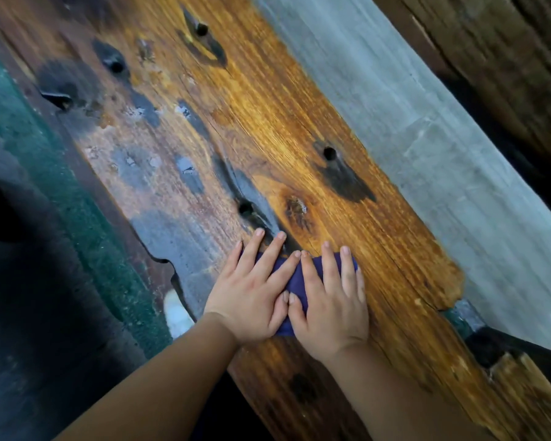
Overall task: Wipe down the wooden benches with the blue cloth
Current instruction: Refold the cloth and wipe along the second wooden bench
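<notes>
While the blue cloth (295,283) lay bunched on the wooden bench (268,122), both palms pressed it flat, gripping nothing. The left hand (252,294) and right hand (331,300) sat side by side, fingers spread, thumbs touching over the cloth. Beyond the fingertips lay dark knots; forearms stretched straight back.

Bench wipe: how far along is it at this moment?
Done: nothing can be judged finished; the bench shows dark, worn patches ahead of the hands. In hand: left hand and right hand press flat, side by side, on the blue cloth near the plank's near end. Left: the plank's long stretch beyond the fingers.
</notes>
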Motion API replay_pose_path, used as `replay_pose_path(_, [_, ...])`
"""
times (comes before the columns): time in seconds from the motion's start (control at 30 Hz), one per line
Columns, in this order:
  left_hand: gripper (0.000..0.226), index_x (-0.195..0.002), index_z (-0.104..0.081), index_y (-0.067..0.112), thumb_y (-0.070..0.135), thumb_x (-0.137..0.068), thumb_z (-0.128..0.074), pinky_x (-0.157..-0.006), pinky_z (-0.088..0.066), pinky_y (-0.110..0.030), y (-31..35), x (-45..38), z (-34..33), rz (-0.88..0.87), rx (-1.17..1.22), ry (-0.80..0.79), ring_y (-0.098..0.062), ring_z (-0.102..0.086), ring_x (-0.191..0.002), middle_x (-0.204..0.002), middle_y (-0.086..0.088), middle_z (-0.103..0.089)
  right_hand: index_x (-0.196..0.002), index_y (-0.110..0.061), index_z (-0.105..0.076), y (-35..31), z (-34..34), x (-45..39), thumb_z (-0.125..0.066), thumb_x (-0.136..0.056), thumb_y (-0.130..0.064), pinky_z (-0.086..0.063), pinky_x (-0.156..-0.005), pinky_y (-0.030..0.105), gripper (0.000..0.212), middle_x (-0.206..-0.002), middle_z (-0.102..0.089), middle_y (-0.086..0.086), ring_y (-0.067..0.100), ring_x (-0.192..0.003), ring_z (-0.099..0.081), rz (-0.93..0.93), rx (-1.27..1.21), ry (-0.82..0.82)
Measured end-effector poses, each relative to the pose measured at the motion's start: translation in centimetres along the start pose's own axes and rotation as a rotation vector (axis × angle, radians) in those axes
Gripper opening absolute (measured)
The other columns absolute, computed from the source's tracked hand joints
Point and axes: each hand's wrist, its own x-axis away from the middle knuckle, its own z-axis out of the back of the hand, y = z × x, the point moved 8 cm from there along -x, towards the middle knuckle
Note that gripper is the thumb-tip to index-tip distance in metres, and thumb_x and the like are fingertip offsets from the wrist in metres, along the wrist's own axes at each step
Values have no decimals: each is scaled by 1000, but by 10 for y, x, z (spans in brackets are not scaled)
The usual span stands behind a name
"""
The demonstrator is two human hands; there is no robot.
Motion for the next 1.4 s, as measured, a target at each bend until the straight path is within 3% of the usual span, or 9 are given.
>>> replay_pose_path(0.43, [60, -150, -28, 36, 52, -93, -31, -114, -15, -60, -126, -160, 74, 183, -1, 155, -35, -14, -147, -161, -8, -21, -152, -37, -21, -13, 60, -214, -21, -92, -60, -11, -120, 53, 65, -164, -12, 6, 31, -150, -1, -36, -17, 62])
replay_pose_path(0.8, [61, -150, -27, 35, 52, -91, -26, -115, -9, -62, -282, -272, 143, 249, -17, 191, -35, -8, -148, -162, -9, -16, -151, -32, -28, -89, 102, -407, -28, -92, -57, -24, -116, 55, 63, -161, -22, 8, 34, -148, -15, 21, -2, 158])
replay_pose_path(0.93, [61, -150, -26, 33, 51, -92, -24, -116, -8, -60, -290, -284, 149, 207, -21, 187, -35, -7, -148, -162, -10, -16, -152, -33, -23, -90, 105, -418, -27, -94, -56, -29, -114, 54, 63, -162, -19, 6, 33, -148, -15, -4, -20, 155])
replay_pose_path(1.4, [60, -151, -27, 30, 49, -94, -24, -118, -10, -53, -282, -271, 145, 235, 36, 166, -38, -10, -147, -162, -10, -18, -153, -34, -20, -92, 102, -404, -22, -95, -58, -23, -116, 52, 63, -161, -21, 3, 32, -148, -12, -14, -24, 132])
